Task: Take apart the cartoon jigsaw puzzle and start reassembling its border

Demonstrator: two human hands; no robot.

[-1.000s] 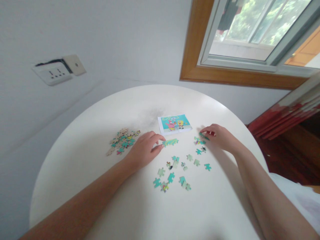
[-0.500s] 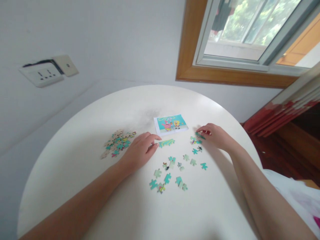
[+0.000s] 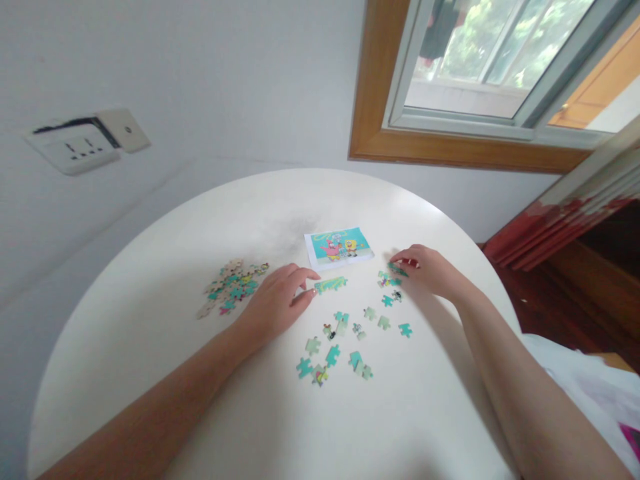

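The round white table (image 3: 165, 347) bears no readable writing; the picture card (image 3: 339, 246) shows cartoon figures on blue, its lettering too small to read. The left hand (image 3: 275, 303) lies flat, palm down, fingers loosely together, fingertips touching a joined strip of puzzle pieces (image 3: 331, 285) just below the card. The right hand (image 3: 427, 270) curls over, pinching a green piece (image 3: 397, 269). Loose pieces (image 3: 345, 340) lie between the arms; a pile (image 3: 231, 287) sits left.
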